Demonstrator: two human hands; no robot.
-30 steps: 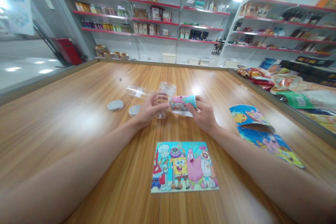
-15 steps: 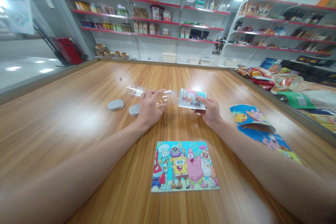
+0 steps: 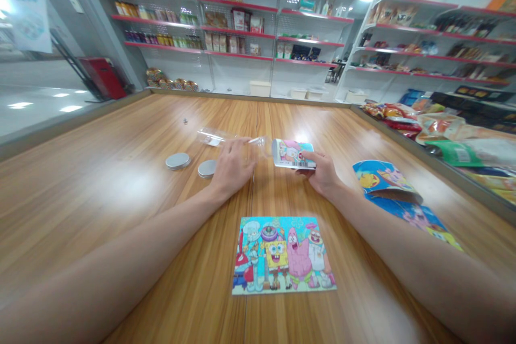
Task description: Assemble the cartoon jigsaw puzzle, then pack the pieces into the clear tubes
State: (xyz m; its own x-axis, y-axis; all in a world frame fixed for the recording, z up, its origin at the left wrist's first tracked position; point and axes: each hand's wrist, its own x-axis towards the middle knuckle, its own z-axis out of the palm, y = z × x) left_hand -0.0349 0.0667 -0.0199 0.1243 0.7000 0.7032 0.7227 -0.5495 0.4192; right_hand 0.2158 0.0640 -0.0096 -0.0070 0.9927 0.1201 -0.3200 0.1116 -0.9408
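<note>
My left hand [image 3: 233, 165] lies curled over a clear plastic jar [image 3: 258, 145] on its side, with its mouth facing right. Clear plastic also shows left of the fingers; whether it belongs to a second jar I cannot tell. Pinched between the thumb and fingers of my right hand [image 3: 322, 171] is a printed cartoon sleeve [image 3: 291, 153], flattened somewhat, its open end toward the jar's mouth and a small gap between them. Two silver lids [image 3: 178, 160] [image 3: 207, 168] rest left of my left hand. A cartoon jigsaw puzzle [image 3: 284, 256] lies flat in front of me.
Another blue cartoon sleeve [image 3: 387, 178] lies on the right over a blue printed sheet [image 3: 415, 217]. Bagged goods [image 3: 447, 126] line the table's right edge. A tiny object [image 3: 185, 121] sits farther back. Stocked shelves [image 3: 237, 29] stand behind the wooden table [image 3: 133, 236].
The printed sleeve in my right hand has shifted slightly left and tipped a little. The jar under my left hand has turned or moved slightly.
</note>
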